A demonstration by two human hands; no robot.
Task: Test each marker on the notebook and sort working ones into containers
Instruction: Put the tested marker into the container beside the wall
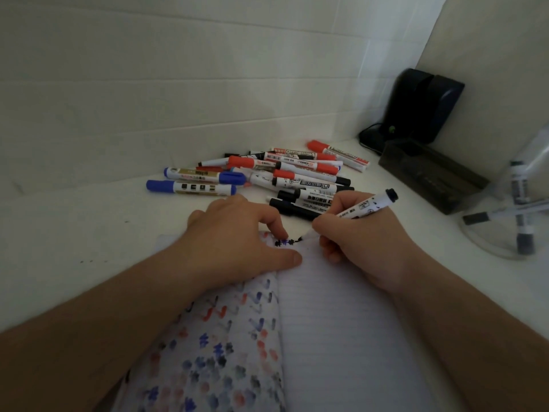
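I have the right hand [353, 233] curled around a black marker [367, 205], pinching it low on the barrel with its tip down at the top edge of the notebook [326, 322], where a short row of fresh dark marks sits between my two hands. The left hand [237, 242] lies on the notebook's left page with the thumb stretched along the centre fold and the fingers bent down onto the paper, pinning it. To do this test well I judge I should keep that page flat and drag the tip in a short firm stroke onto bare paper, since the left page is already crowded with red, blue and black marks and a faint line could be lost there. The heap of markers [267, 173] lies on the surface just beyond the notebook, red, blue and black caps mixed. Right of the notebook stands a clear container [505, 233] holding a few black-capped markers; beyond it, nearer the wall, is a dark tray [430, 173] whose contents I cannot make out.
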